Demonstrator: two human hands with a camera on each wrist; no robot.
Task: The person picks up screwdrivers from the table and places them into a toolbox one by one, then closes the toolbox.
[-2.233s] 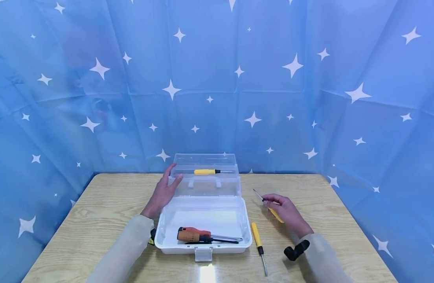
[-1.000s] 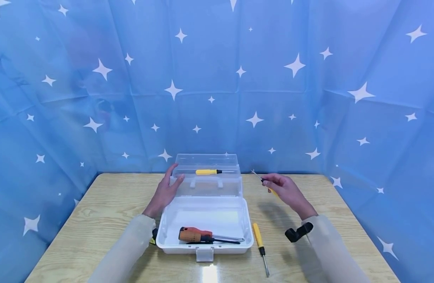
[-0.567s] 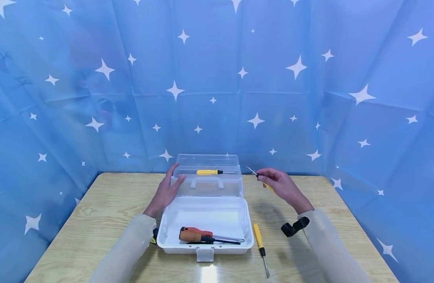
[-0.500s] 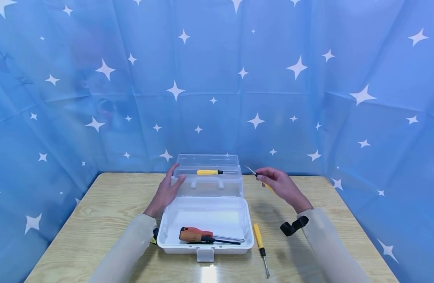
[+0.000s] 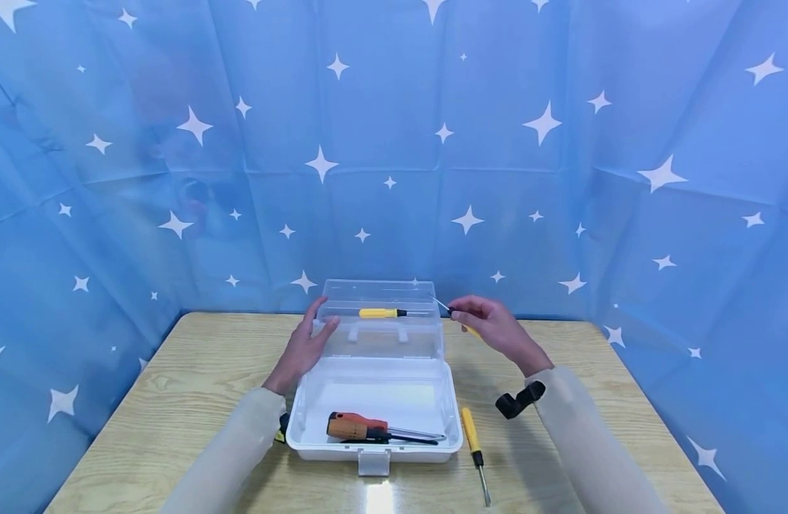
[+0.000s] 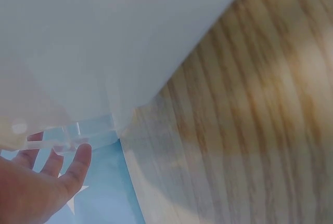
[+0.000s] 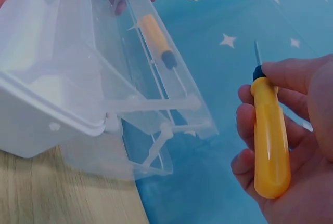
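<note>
R grip point(image 5: 490, 325) is closed on a yellow driver point(image 7: 271, 141), thumb up by the dark collar point(image 7: 258, 73), fingers curled round the handle. Loc: held up off the bench point(image 5: 220, 364), approx. 2 o'clock of the white box point(image 5: 330, 455), blade aimed to 10 o'clock. Head view has the tip overlapping the edge of the clear tray point(image 7: 183, 78); R wrist view shows a gap.

L grip point(image 5: 300, 350) is at 10 o'clock, fingers at the tray's edge; can't tell if it pinches or just rests.

Handling (my guess): driver prob. light, stiff, not fragile; smooth plastic handle, so a bit slippery. Best hold = collar end of handle, off the thin blade. Tray looks thin & flexy, maybe weak at the link arms point(image 7: 157, 149), so light touch.

Also: 2nd yellow driver point(image 5: 380, 313) in tray, 12 o'clock; 3rd yellow driver point(image 5: 470, 430) on bench, 4 o'clock, blade toward 5–6; orange-brown driver point(image 5: 346, 427) & red driver point(image 5: 368, 420) in box, 6 o'clock side.
</note>
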